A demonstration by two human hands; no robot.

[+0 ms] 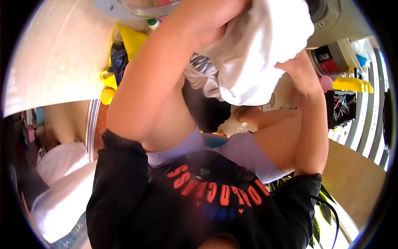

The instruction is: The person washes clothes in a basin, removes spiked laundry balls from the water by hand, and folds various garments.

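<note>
White cloth: a large, soft white cloth is in the upper middle of the view, in front of the person and above the lower legs; its lower end hangs in loose, rounded folds.
Right hand: the bare right hand touches the right border of the white cloth; the finger ends go into the folds, so I cannot tell how far they are closed.
Left hand: it is not seen, only the bare left forearm, which reaches to the upper edge beside the cloth; I cannot tell the state of its fingers.
Under the cloth: a bunched, greyish fabric with dark stripes is just beside it, on the left, and a black, soft-looking mass is lower, between the legs.
Person: a black T-shirt with red letters and pale lilac shorts; the knees are apart.
Left side: a bright yellow bag, and near it a white bottle with green cap.
Right side: a white container with a black and red label, a yellow plastic piece and a black box of small objects.
</note>
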